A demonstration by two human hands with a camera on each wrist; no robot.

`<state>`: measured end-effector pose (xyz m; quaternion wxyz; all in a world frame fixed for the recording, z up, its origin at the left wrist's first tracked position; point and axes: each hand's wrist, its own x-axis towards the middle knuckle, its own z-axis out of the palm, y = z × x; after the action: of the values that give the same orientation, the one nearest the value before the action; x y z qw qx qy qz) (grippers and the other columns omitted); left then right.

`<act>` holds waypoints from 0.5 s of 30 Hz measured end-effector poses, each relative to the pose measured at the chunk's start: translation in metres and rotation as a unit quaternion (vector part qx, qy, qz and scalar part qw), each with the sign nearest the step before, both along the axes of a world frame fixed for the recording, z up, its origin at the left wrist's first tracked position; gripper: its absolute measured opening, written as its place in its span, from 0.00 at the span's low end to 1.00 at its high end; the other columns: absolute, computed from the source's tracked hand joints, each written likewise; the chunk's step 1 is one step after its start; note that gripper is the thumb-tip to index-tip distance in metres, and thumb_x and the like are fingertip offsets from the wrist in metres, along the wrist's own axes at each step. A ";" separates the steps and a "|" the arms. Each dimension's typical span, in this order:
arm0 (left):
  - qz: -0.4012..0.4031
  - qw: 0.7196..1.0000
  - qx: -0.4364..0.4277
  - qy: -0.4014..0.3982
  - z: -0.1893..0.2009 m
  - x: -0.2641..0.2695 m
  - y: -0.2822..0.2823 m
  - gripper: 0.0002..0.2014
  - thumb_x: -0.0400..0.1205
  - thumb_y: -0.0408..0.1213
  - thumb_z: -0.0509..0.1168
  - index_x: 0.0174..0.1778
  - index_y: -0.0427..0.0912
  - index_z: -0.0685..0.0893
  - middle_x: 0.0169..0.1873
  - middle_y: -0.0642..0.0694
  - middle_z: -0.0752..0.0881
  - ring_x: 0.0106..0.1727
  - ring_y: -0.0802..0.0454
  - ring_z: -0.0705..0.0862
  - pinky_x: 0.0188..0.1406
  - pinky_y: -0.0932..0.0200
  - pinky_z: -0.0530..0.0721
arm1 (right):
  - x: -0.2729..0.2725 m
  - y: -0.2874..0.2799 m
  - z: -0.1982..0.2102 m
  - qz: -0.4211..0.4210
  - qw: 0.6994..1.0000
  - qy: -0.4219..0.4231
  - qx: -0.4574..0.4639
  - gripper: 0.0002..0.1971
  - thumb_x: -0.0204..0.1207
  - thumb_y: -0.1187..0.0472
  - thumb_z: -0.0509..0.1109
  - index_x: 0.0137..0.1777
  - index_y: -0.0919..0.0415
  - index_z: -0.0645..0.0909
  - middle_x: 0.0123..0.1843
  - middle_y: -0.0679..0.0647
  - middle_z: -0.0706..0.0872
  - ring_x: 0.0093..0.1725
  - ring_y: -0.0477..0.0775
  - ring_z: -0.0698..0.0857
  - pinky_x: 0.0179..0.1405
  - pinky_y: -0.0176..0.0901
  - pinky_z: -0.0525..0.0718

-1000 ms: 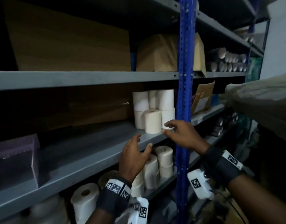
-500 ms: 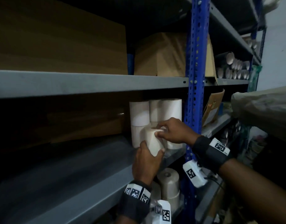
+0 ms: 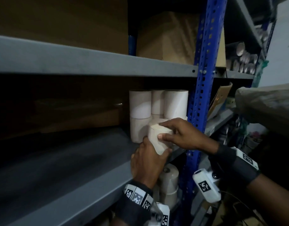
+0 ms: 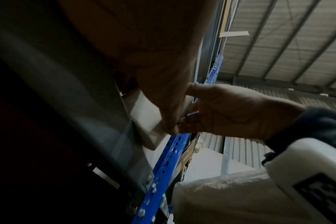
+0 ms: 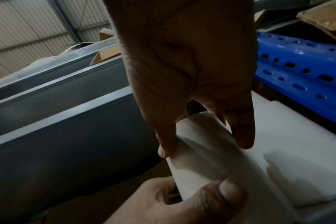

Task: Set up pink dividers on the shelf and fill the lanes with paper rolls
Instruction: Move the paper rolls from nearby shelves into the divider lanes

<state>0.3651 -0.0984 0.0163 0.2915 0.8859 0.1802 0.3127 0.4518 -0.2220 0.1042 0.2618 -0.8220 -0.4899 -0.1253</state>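
Note:
A white paper roll [image 3: 158, 137] stands tilted at the front of the grey shelf [image 3: 67, 168], before a stack of white rolls [image 3: 158, 105]. My left hand [image 3: 148, 160] grips its lower part from below, thumb on the right side. My right hand [image 3: 178, 134] holds its top, thumb on the front and fingers over the rim. In the right wrist view the roll [image 5: 205, 154] lies between my right hand's fingers [image 5: 242, 133] and my left hand's thumb [image 5: 220, 195]. The left wrist view shows the roll [image 4: 148, 118] behind my left palm. No pink divider is in view.
A blue perforated upright [image 3: 199, 88] stands right beside the stack. Cardboard boxes [image 3: 166, 35] sit on the shelf above. More rolls [image 3: 169, 178] stand on the shelf below. A bulky wrapped bundle [image 3: 267, 103] juts in from the right.
Both hands reached in from the shelf edge and took hold of the front roll. It now leans, lifted toward me, and the head view has moved closer.

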 end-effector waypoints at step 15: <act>-0.074 0.974 -0.120 -0.175 -0.005 -0.126 -0.061 0.40 0.58 0.76 0.78 0.64 0.71 0.71 0.58 0.63 0.88 0.57 0.64 0.88 0.50 0.55 0.91 | -0.128 -0.091 0.017 0.123 0.985 0.044 0.112 0.31 0.62 0.31 0.72 0.63 0.44 0.86 0.57 0.33 0.85 0.58 0.27 0.80 0.52 0.21 0.76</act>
<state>0.2386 -0.1595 0.0109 0.4454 0.7866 0.0966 0.4166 0.3236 -0.3131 0.1213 0.3872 -0.7254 -0.5583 -0.1101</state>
